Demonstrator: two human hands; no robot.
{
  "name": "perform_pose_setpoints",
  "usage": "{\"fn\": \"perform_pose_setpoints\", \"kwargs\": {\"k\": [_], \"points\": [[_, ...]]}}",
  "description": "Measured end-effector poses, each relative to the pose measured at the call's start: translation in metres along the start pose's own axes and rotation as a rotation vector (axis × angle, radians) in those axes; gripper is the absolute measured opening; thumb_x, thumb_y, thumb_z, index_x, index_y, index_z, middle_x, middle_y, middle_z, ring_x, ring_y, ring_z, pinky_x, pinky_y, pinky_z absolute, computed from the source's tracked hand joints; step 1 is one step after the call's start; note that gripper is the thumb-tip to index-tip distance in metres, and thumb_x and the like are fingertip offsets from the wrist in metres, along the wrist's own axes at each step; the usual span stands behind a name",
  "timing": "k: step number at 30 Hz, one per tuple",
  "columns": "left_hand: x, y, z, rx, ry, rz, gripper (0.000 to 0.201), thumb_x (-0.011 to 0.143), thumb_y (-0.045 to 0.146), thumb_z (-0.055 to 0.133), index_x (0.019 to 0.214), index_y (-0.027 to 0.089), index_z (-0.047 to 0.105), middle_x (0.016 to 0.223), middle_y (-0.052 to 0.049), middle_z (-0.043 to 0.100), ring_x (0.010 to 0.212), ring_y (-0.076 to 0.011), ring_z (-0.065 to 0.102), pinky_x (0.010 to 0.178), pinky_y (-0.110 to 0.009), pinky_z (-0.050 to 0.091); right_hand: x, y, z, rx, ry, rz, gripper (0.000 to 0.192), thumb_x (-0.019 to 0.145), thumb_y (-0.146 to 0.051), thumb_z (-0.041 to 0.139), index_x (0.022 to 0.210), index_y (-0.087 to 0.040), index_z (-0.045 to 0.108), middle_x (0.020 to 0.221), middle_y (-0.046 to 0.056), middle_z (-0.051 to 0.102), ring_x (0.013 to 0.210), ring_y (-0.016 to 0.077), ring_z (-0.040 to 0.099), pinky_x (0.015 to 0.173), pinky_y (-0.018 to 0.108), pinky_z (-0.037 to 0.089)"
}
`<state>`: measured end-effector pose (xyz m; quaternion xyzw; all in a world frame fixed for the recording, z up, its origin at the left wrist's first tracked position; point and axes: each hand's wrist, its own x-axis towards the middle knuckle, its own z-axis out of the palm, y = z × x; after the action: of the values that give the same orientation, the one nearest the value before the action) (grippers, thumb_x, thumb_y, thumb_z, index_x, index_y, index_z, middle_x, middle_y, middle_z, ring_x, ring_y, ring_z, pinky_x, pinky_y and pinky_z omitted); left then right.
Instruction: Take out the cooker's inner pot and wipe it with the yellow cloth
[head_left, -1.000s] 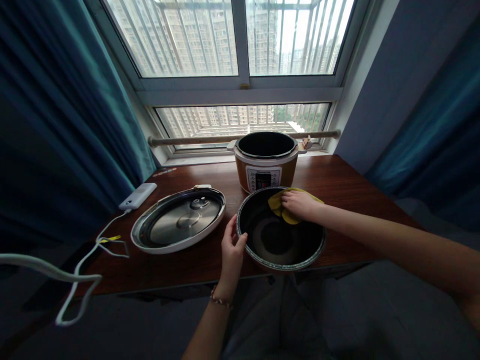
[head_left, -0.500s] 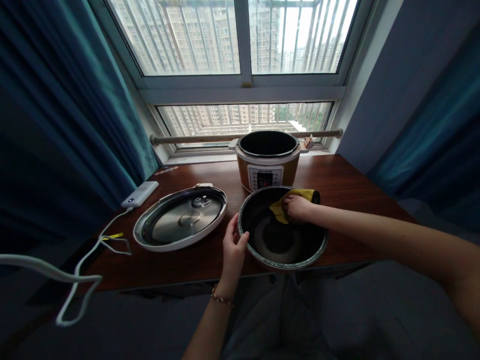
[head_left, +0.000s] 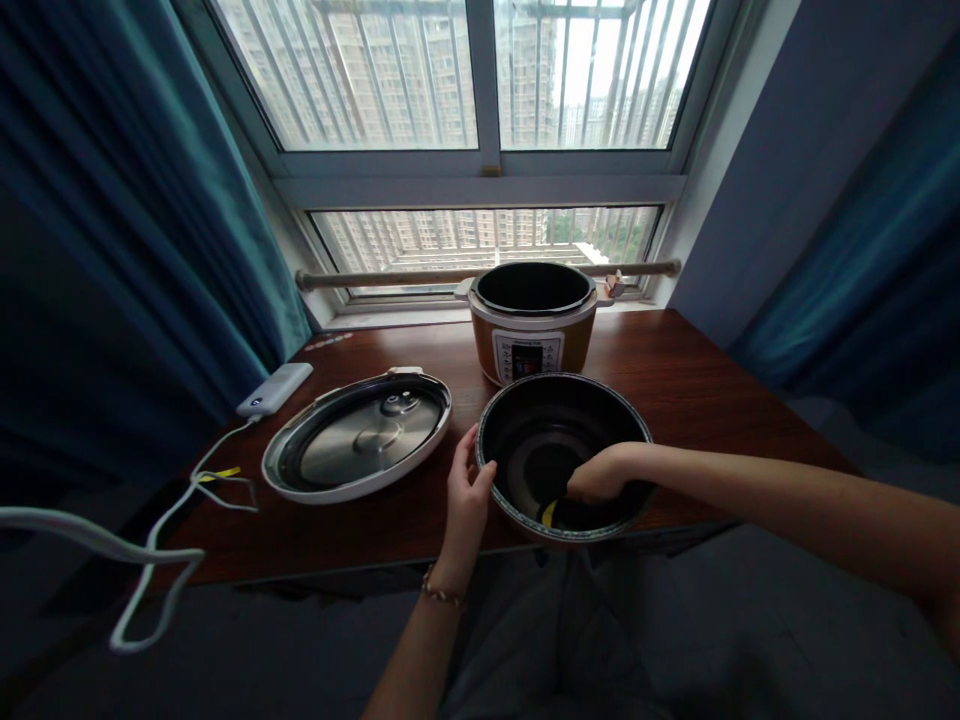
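Teal curtain, far left, hanging beside the window. White cable, looping off the left edge of the wooden table and running up to a white power bank lying flat near the table's left corner. Cooker lid, round, lying with its metal inner plate facing up, just left of the pot and apart from it; nothing rests in it. Left hand, bracelet at the wrist, gripping the near-left rim of the inner pot: thumb over the rim on the inside, the other fingers curled against the outer wall. Inner pot, dark, wide, standing upright at the table's front edge, directly before the cooker; in it, a yellow cloth, mostly hidden, only a small strip showing on the near inside wall. Right hand, reaching down into the pot from the right, fingers bent and closed over the cloth, pressing it to the wall. Cooker, orange-brown body with a white button panel, standing at the back by the window sill, open-topped, its cavity dark and nothing visible inside.
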<state>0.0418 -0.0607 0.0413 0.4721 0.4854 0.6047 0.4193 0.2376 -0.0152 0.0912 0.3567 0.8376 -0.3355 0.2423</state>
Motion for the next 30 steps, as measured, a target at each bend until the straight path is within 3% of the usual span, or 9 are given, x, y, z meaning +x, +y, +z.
{"fn": "perform_pose_setpoints", "kwargs": {"k": [4, 7, 12, 15, 20, 23, 26, 28, 30], "points": [[0.0, 0.004, 0.001, 0.018, -0.008, 0.0, 0.051, 0.074, 0.023, 0.054, 0.124, 0.015, 0.045, 0.127, -0.01, 0.05, 0.118, -0.0232, 0.046, 0.101, -0.036, 0.035, -0.016, -0.022, -0.006, 0.193, -0.136, -0.057, 0.023, 0.076, -0.015, 0.049, 0.089, -0.013, 0.068, 0.073, 0.0, 0.066, 0.061, 0.0112, 0.056, 0.057, 0.019, 0.041], [0.0, 0.005, 0.002, 0.035, 0.0, 0.004, 0.051, 0.075, 0.024, 0.053, 0.125, 0.015, 0.044, 0.128, -0.01, 0.05, 0.119, -0.023, 0.045, 0.102, -0.035, 0.034, -0.034, -0.032, -0.012, 0.289, -0.102, -0.12, 0.025, 0.078, -0.019, 0.049, 0.097, -0.013, 0.065, 0.081, 0.0, 0.065, 0.066, 0.0116, 0.054, 0.059, 0.019, 0.04], [-0.002, -0.001, 0.0, 0.081, -0.001, 0.014, 0.051, 0.079, 0.028, 0.05, 0.128, 0.014, 0.041, 0.132, -0.01, 0.046, 0.122, -0.0224, 0.042, 0.104, -0.036, 0.031, -0.064, -0.038, -0.013, 0.135, 0.09, -0.202, 0.028, 0.084, -0.027, 0.042, 0.097, -0.013, 0.063, 0.084, 0.003, 0.065, 0.066, 0.0114, 0.053, 0.056, 0.019, 0.036], [-0.003, -0.001, -0.003, 0.217, 0.009, 0.034, 0.05, 0.084, 0.032, 0.046, 0.129, 0.013, 0.039, 0.135, -0.013, 0.042, 0.125, -0.0227, 0.039, 0.106, -0.04, 0.028, -0.074, -0.041, -0.002, 0.069, 0.263, -0.057, 0.031, 0.084, -0.037, 0.043, 0.093, -0.016, 0.064, 0.082, 0.006, 0.065, 0.064, 0.0138, 0.057, 0.053, 0.021, 0.035], [-0.014, 0.04, 0.002, 0.601, 0.076, 0.375, 0.046, 0.084, 0.03, 0.05, 0.126, 0.015, 0.043, 0.138, -0.012, 0.037, 0.131, -0.0231, 0.027, 0.11, -0.042, 0.018, -0.072, -0.056, 0.022, -0.031, 0.591, 0.187, 0.025, 0.08, -0.037, 0.051, 0.084, -0.014, 0.061, 0.083, 0.012, 0.066, 0.075, 0.0226, 0.062, 0.058, 0.026, 0.038], [-0.027, 0.077, 0.019, 0.562, -0.268, 0.432, 0.037, 0.086, 0.031, 0.047, 0.121, 0.018, 0.049, 0.128, -0.009, 0.049, 0.12, -0.0203, 0.043, 0.102, -0.035, 0.033, -0.077, -0.062, 0.026, 0.089, 0.642, 0.119, 0.021, 0.084, -0.027, 0.042, 0.087, -0.014, 0.059, 0.081, 0.01, 0.066, 0.072, 0.0201, 0.063, 0.058, 0.025, 0.039], [-0.039, 0.1, 0.039, 0.542, -0.688, 0.23, 0.038, 0.088, 0.038, 0.042, 0.12, 0.02, 0.05, 0.115, -0.007, 0.06, 0.101, -0.0175, 0.057, 0.086, -0.027, 0.044, -0.095, -0.057, 0.024, 0.286, 0.699, -0.082, 0.023, 0.086, -0.021, 0.037, 0.085, -0.016, 0.06, 0.082, 0.005, 0.066, 0.073, 0.0145, 0.062, 0.062, 0.022, 0.042], [-0.042, 0.106, 0.05, 0.611, -0.849, 0.144, 0.038, 0.09, 0.041, 0.036, 0.118, 0.022, 0.053, 0.104, -0.004, 0.065, 0.09, -0.0163, 0.061, 0.078, -0.024, 0.045, -0.105, -0.044, 0.026, 0.399, 0.789, -0.102, 0.025, 0.086, -0.023, 0.037, 0.085, -0.018, 0.061, 0.079, 0.003, 0.066, 0.071, 0.0131, 0.061, 0.063, 0.022, 0.043], [-0.043, 0.107, 0.058, 0.723, -0.918, 0.138, 0.04, 0.092, 0.041, 0.029, 0.112, 0.022, 0.057, 0.095, -0.003, 0.067, 0.085, -0.0159, 0.061, 0.076, -0.024, 0.044, -0.106, -0.026, 0.033, 0.466, 0.991, 0.031, 0.025, 0.086, -0.027, 0.038, 0.088, -0.018, 0.062, 0.08, 0.003, 0.066, 0.074, 0.0146, 0.061, 0.067, 0.024, 0.046]]}}
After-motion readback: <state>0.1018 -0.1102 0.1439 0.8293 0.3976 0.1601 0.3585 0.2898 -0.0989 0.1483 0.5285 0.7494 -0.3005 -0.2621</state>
